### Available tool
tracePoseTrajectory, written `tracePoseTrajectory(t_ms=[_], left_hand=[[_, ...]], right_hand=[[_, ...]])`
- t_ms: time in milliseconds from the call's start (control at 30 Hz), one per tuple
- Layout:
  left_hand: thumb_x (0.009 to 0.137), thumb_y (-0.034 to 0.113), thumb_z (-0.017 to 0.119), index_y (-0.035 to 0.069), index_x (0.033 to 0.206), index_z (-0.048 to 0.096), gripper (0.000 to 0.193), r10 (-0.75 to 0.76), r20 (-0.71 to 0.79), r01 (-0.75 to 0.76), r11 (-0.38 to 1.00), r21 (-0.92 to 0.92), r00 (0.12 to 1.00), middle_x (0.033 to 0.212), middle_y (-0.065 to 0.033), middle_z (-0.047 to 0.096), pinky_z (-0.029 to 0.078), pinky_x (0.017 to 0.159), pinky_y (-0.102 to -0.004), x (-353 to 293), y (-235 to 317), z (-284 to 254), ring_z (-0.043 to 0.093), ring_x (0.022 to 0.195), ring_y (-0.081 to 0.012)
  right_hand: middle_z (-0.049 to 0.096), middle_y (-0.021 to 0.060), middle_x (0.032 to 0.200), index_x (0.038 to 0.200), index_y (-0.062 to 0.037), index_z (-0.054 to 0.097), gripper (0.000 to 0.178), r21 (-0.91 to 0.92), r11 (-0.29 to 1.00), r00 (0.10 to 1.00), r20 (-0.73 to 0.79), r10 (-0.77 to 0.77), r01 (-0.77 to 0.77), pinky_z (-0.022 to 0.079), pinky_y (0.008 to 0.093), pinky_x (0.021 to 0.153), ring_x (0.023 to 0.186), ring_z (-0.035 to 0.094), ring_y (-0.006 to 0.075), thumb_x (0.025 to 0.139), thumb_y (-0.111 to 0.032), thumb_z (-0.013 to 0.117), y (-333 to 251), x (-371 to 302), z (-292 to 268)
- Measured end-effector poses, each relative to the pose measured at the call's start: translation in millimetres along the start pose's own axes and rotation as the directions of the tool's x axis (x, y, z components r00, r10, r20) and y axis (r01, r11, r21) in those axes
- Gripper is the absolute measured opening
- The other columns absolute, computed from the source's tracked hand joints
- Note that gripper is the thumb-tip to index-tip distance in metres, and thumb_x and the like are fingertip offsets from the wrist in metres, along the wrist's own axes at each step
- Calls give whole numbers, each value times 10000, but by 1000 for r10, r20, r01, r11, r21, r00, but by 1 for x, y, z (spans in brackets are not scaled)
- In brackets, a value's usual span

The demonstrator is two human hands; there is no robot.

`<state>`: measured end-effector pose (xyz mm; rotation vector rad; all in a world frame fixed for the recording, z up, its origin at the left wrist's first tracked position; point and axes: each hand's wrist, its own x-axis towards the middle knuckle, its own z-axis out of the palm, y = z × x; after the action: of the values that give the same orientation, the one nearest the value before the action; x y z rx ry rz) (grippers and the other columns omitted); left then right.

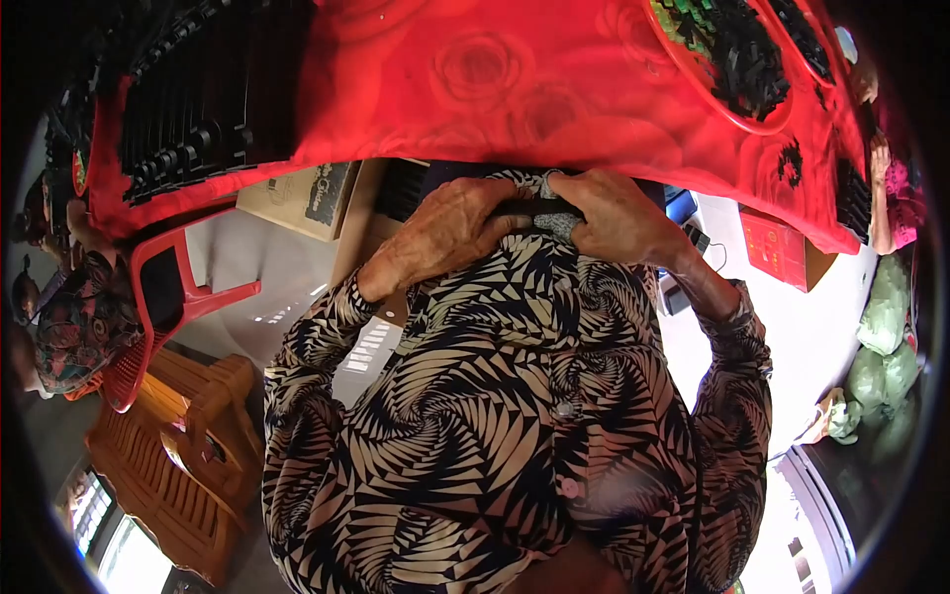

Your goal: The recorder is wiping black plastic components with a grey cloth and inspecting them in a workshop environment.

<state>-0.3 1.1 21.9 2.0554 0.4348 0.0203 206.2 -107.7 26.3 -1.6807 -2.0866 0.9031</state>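
My left hand (450,230) and my right hand (621,220) meet at my lap, just below the near edge of the red table. Both are closed, with fingers bent toward each other. Between them shows some grey textured material (559,226), which looks wrapped about the right thumb or pinched there; I cannot tell which. More patterned grey (534,183) appears by the fingertips, partly hidden. Beneath the hands lies my black-and-cream patterned shirt (475,366).
A red rose-patterned tablecloth (554,79) spans ahead. Black strips (188,109) lie in rows at left; a red-rimmed tray (767,127) holds black pieces at right. Around stand a cardboard box (287,203), red chair (178,277), wooden chair (168,475) and red box (774,247). People sit at both sides.
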Motion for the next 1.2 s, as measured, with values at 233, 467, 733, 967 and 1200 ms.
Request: tracePoseTrajectory(t_ms=[233, 467, 733, 967, 1200], left_hand=[[899, 196, 623, -7, 1107, 609, 291, -51, 29, 49, 998, 46, 998, 954, -229, 659, 494, 790, -476, 0, 10, 2, 627, 927, -403], [844, 146, 658, 25, 930, 630, 151, -112, -164, 151, 956, 252, 980, 847, -212, 652, 497, 653, -476, -2, 16, 18, 630, 770, -407], [860, 144, 648, 16, 964, 633, 165, -104, -122, 124, 977, 171, 987, 818, -221, 643, 483, 663, -473, 6, 9, 16, 624, 766, -409], [916, 167, 635, -44, 991, 601, 226, -165, -273, 134, 982, -131, 948, 740, -229, 628, 469, 610, -423, -3, 25, 6, 616, 653, -357], [957, 216, 609, -46, 960, 602, 263, -356, -408, 146, 875, -462, 840, 622, -92, 574, 432, 540, -318, 6, 37, 7, 540, 566, -157]], right_hand=[[561, 240, 659, 840, 23, 549, 207, 208, 972, 994, 41, 106, -112, 411, 529, 622, 690, 578, 449, 635, -2, 537, 9, -1, 4], [528, 241, 673, 868, 7, 543, 245, 257, 966, 998, -64, -6, 22, 403, 516, 708, 744, 535, 459, 627, 39, 508, 23, -3, 17], [599, 218, 865, 915, 9, 567, 254, 244, 950, 976, 148, 162, -195, 422, 492, 782, 893, 562, 421, 665, 36, 531, 8, -4, -15], [606, 193, 1238, 1215, -2, 616, 504, -139, 984, 815, -553, -172, 113, 478, 413, 952, 1119, 582, 348, 725, -43, 727, -28, -16, -47], [667, 102, 1104, 1185, 15, 599, 304, 612, 748, 562, -724, 399, 256, 514, 273, 855, 985, 641, 156, 890, -8, 666, -35, -19, -5]])
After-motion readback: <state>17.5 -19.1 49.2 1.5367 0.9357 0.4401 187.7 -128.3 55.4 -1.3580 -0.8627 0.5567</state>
